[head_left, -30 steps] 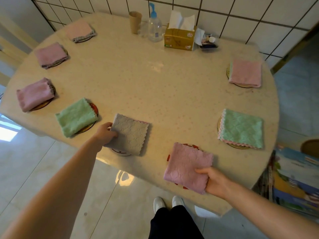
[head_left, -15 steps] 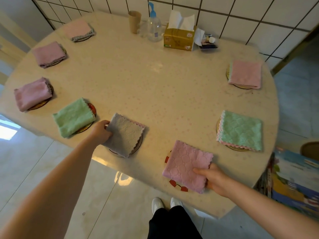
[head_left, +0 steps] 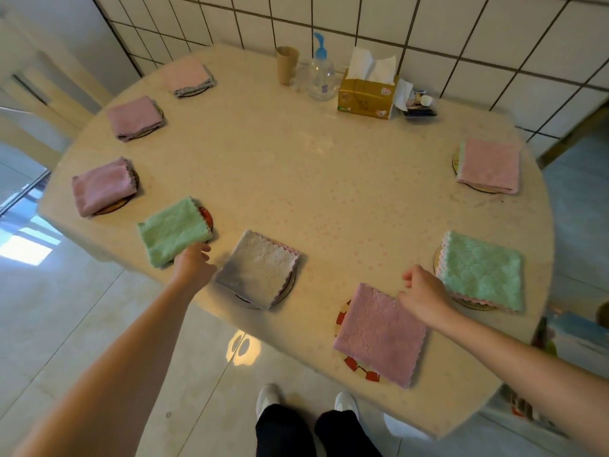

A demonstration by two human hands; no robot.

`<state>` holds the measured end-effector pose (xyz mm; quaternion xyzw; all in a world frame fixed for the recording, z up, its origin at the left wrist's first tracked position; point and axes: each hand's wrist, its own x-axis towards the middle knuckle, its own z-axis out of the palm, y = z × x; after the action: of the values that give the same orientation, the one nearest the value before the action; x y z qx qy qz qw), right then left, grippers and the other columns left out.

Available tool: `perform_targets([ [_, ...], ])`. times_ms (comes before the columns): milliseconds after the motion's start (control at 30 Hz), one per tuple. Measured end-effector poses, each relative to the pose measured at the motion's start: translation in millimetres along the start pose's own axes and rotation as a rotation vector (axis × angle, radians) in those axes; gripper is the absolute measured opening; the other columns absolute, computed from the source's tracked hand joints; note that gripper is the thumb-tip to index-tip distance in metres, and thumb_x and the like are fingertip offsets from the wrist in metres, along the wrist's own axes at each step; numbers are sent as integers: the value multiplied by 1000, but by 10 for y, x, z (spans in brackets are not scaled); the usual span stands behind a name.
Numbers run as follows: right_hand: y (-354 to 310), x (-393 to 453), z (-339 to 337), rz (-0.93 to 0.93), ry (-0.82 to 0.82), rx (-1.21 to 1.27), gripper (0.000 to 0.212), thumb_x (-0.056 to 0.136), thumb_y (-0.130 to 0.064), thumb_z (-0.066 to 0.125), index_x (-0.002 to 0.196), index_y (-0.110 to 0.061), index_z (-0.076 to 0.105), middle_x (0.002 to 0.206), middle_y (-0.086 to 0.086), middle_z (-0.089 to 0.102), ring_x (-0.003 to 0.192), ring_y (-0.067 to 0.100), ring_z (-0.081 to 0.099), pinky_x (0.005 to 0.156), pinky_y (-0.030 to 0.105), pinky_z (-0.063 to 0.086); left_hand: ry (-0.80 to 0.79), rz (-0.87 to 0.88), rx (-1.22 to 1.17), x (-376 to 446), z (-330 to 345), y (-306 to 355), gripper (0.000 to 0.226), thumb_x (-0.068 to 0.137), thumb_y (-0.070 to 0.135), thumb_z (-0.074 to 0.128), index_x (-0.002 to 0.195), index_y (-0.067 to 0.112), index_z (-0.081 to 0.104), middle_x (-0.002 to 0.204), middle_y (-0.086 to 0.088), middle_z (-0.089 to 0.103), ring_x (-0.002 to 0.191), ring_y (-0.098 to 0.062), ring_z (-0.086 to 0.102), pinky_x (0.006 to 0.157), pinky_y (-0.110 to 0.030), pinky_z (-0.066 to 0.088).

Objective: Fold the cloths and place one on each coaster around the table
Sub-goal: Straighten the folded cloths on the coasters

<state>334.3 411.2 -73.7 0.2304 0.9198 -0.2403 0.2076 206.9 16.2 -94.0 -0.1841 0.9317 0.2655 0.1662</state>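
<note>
Eight folded cloths are seen around the edge of the round counter (head_left: 296,179), each on a coaster. A grey cloth (head_left: 260,267) lies at 7 o'clock on a coaster (head_left: 290,285) whose rim peeks out on the right. A purple cloth (head_left: 382,334) lies at 5 o'clock on a red and white coaster (head_left: 357,369). A green cloth (head_left: 482,270) is at 4 o'clock and a pink cloth (head_left: 491,164) at 2 o'clock. On the other side, a second green cloth (head_left: 173,230) is at 8 o'clock, two more purple cloths (head_left: 102,186) (head_left: 135,117) are at 9 and 10 o'clock, and a pale pink cloth (head_left: 188,75) is at 11 o'clock.

The left hand (head_left: 194,267) is held between the 8 o'clock green cloth and the grey cloth. Its fingers (head_left: 202,249) are curled loosely, and nothing is pinched. The right hand (head_left: 425,296) is held over the top right corner of the 5 o'clock purple cloth. Its fingers (head_left: 410,278) are curled in, and no cloth is gripped.

At 12 o'clock a cup (head_left: 287,64), a pump bottle (head_left: 321,75) and a tissue box (head_left: 367,95) are set near the wall.
</note>
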Motion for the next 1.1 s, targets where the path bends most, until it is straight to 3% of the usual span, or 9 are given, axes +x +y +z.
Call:
perform_targets([
  [167,-995,175,203,-166,-29,135,26,87,-12,57,113,-13,55,106,1,62,91,15,56,76,24,44,92,-32,-168,279,-348,-276,30,80,5,63,109,11,65,100,-9,67,92,-31,61,76,-33,47],
  [300,-1901,251,542,-244,-50,161,20,87,-15,54,107,-14,59,104,2,64,98,20,60,84,29,47,78,-109,-360,666,-792,-679,28,78,3,60,105,9,64,89,-10,65,80,-30,61,81,-40,53],
  [433,-2773,338,879,-278,-124,155,22,87,-17,56,108,-12,63,106,5,66,101,21,61,83,26,46,50,-151,-481,1220,-1401,-1183,27,82,-1,61,109,3,59,76,-10,59,64,-22,56,69,-38,53],
  [533,-3313,453,1096,-243,-143,166,23,87,-16,57,109,-12,63,108,6,66,101,22,61,84,27,46,38,-210,-542,1643,-1755,-1519,28,84,2,62,112,1,57,78,-11,58,69,-25,57,79,-41,54],
  [633,-3774,587,1326,-184,-121,171,27,85,-16,58,111,-12,60,111,7,65,100,25,61,85,33,49,57,-242,-500,2036,-1970,-1750,35,82,11,66,115,5,58,99,-15,60,92,-34,61,92,-47,52],
  [733,-4019,700,1425,-118,-91,154,34,83,-14,59,117,-10,56,115,7,63,106,26,58,90,33,47,10,-269,-514,2346,-2029,-1855,47,73,23,71,116,6,59,108,-14,62,100,-36,61,93,-49,51],
  [867,-4191,876,1509,-40,-79,188,31,86,-17,59,117,-9,60,118,9,65,110,27,58,93,34,47,-10,-364,-655,2614,-2026,-1832,26,58,18,67,80,4,63,81,-14,61,86,-32,63,91,-49,52],
  [1000,-4318,1048,1583,2,-152,164,30,84,-22,63,111,-8,63,112,11,67,104,28,61,90,38,50,-11,-463,-837,2685,-2073,-1617,37,79,15,69,110,1,53,87,-9,53,87,-25,56,87,-38,53],
  [1100,-4373,1150,1571,57,-230,187,32,80,-33,68,97,-6,67,99,9,69,90,25,64,81,36,53,-70,-532,-931,2772,-2118,-1582,30,81,13,70,102,6,50,82,-8,50,74,-18,53,71,-30,51],
])
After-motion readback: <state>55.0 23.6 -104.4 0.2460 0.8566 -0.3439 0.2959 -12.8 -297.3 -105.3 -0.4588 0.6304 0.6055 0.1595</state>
